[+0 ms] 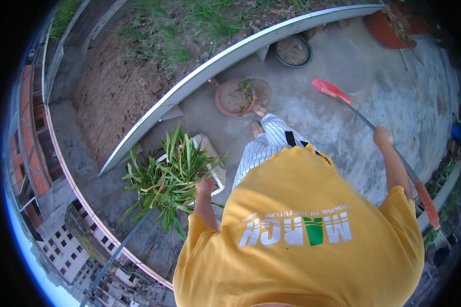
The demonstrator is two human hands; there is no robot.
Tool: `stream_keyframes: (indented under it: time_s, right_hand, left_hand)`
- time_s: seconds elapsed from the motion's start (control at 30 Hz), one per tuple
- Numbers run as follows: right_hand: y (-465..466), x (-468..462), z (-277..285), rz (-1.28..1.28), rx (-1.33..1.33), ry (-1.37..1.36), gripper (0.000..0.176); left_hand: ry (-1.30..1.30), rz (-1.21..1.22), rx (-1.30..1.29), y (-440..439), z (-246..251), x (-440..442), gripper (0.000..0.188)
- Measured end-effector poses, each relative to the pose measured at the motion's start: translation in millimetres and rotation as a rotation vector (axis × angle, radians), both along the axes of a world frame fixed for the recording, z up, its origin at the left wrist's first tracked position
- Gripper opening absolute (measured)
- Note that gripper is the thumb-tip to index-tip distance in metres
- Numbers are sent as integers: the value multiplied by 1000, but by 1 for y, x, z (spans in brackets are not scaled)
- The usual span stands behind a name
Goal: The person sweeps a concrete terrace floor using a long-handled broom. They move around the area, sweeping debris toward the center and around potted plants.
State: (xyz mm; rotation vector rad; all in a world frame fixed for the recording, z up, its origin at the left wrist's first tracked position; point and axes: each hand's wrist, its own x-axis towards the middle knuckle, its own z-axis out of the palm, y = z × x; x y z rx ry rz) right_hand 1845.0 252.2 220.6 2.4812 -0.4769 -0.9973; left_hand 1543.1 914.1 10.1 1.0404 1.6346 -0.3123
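My right hand [383, 137] is closed around the grey shaft of a long-handled tool [363, 118]. Its flat red head [331, 90] is low over the concrete ahead of me, and its worn orange grip end points back past my right elbow. On the other side, my left hand [203, 187] is at the rim of a white foam planter box [217, 174], among long-leaved green plants [169, 172]. The leaves and the angle hide the fingers, so I cannot tell whether they grip the rim or a stem.
A round terracotta-coloured pot [227, 100] with a small plant stands close beyond my feet. Behind it is a dark green pot [294, 51] of soil. A pale low panel wall [199, 78] borders a soil bed [115, 88]. A parapet [88, 209] runs along the left.
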Motion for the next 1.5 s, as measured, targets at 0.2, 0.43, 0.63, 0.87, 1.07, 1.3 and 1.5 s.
stream_keyframes:
  time_s: [0.2, 0.43, 0.63, 0.87, 1.07, 1.3, 1.5]
  right_hand:
    - [-11, -3, 2, 36, -8, 22, 24]
    - [-15, -12, -1, 36, -15, 16, 25]
    - [-15, -15, 5, 48, -6, -17, 24]
    - [-12, -12, 4, 81, -4, -43, 24]
    - [-7, -22, 2, 59, -26, -66, 25]
    - [-6, -54, 8, -60, -9, -112, 24]
    - [21, -95, 94, 78, 56, -200, 25]
  left_hand:
    - [-135, -18, -13, -9, 20, 41, 21]
    - [-149, -130, -47, -6, 18, 40, 29]
    - [-121, -18, -62, 3, 18, 6, 22]
    - [-121, 116, 23, -2, 29, -16, 17]
    - [-26, 19, -67, 6, 14, -7, 13]
    - [-191, -199, -59, 12, -7, 85, 24]
    - [-272, -406, -76, -53, 5, 170, 19]
